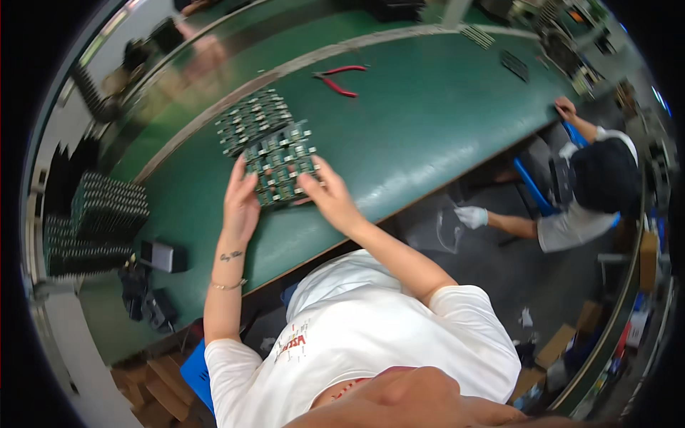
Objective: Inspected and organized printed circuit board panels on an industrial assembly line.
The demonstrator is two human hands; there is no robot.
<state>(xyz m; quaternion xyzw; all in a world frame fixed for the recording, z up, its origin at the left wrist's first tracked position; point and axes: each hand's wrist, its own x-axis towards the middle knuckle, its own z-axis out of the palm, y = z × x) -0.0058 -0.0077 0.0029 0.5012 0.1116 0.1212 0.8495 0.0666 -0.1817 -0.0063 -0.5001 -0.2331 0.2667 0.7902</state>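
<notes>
A green circuit board panel [280, 170], dotted with rows of small pale components, is held between my two hands above the green table. My left hand [241, 200] grips its left edge, thumb bent over the near corner. At the right edge my right hand [330, 192] holds it with the thumb across the top face. Just beyond lies a second circuit board panel [255, 114] of the same look, partly covered by the held one. Farther off, red-handled pliers [341, 77] rest on the table with their handles spread.
Tall stacks of circuit boards [110, 207] stand at the left, near a small grey box [163, 255]. A dark board [514, 65] lies at the far right of the green table [428, 128]. Another person [592, 178] sits at the right, one hand on the table edge.
</notes>
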